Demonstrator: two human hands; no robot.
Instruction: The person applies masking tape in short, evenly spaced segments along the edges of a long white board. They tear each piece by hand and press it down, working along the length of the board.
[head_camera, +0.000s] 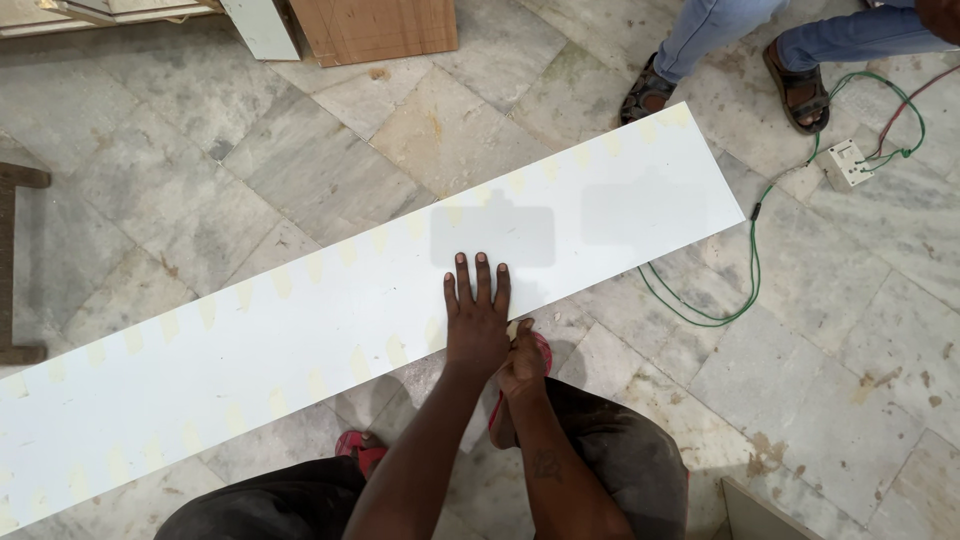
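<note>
Though taped, long white board (300, 330) flat.

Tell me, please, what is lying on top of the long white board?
On the long white board, the left hand lies flat, palm down. Short strips of pale tape line both long edges. The surface beneath the palm is hidden.

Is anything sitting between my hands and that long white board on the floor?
Nothing visible does. The left hand already lies flat on the white board, fingers spread. The right hand is at the board's near edge, just beside the left, pinching something small that is too unclear to identify.
</note>
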